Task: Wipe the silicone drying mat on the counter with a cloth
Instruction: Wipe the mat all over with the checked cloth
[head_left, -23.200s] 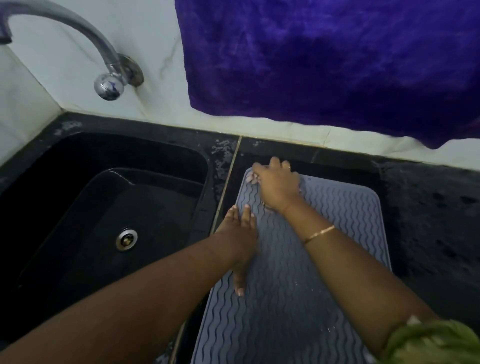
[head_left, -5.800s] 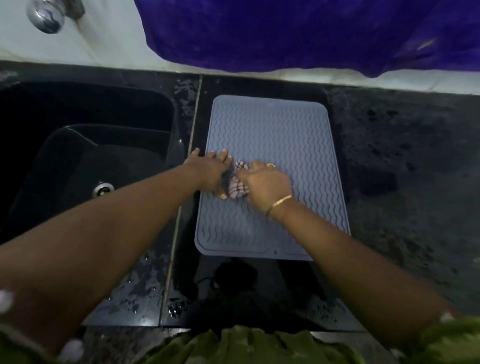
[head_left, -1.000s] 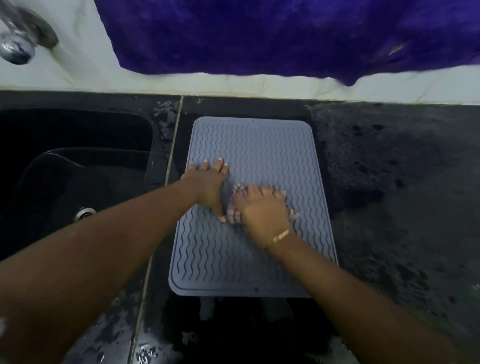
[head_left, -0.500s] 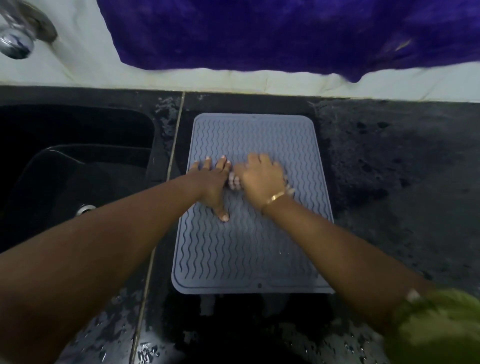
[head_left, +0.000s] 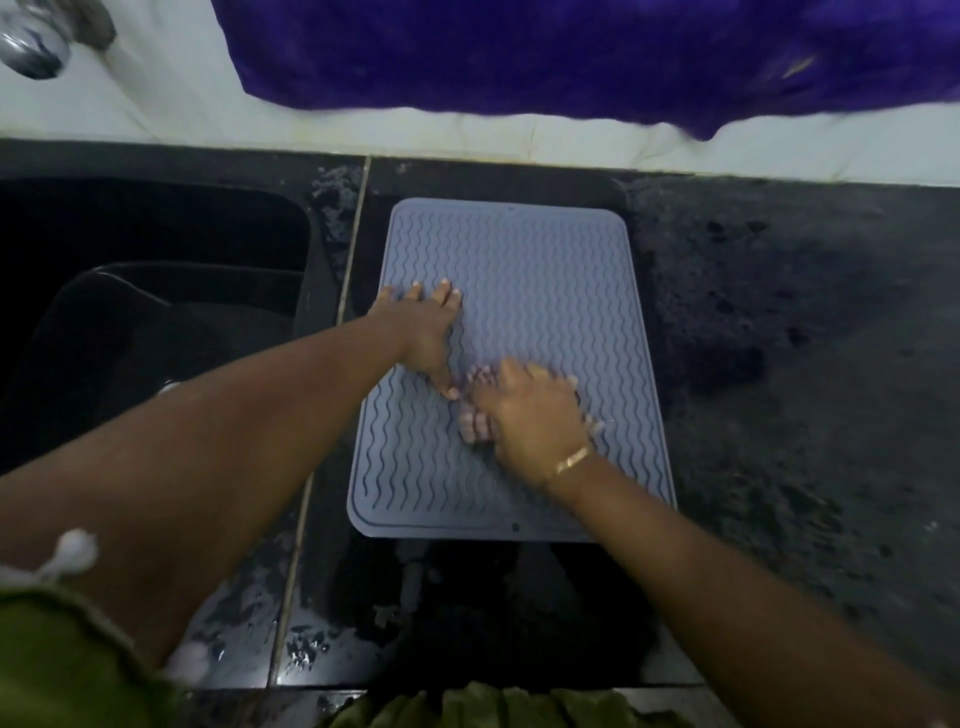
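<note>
A grey silicone drying mat (head_left: 545, 270) with wavy ridges lies flat on the black counter (head_left: 805, 364), right of the sink. My left hand (head_left: 423, 332) rests flat on the mat's left side, fingers spread. My right hand (head_left: 530, 415) presses a crumpled pink-and-white checked cloth (head_left: 475, 423) onto the mat's middle; it is motion-blurred. Most of the cloth is hidden under that hand.
A black sink (head_left: 156, 322) is set into the counter on the left, with a chrome tap (head_left: 36, 47) above it. A purple cloth (head_left: 571, 52) hangs on the white wall behind. The counter is wet in front of the mat and along the sink's edge.
My right hand has slid the cloth back toward me, from the mat's middle to lower on it. The left hand has stayed on the left side.
</note>
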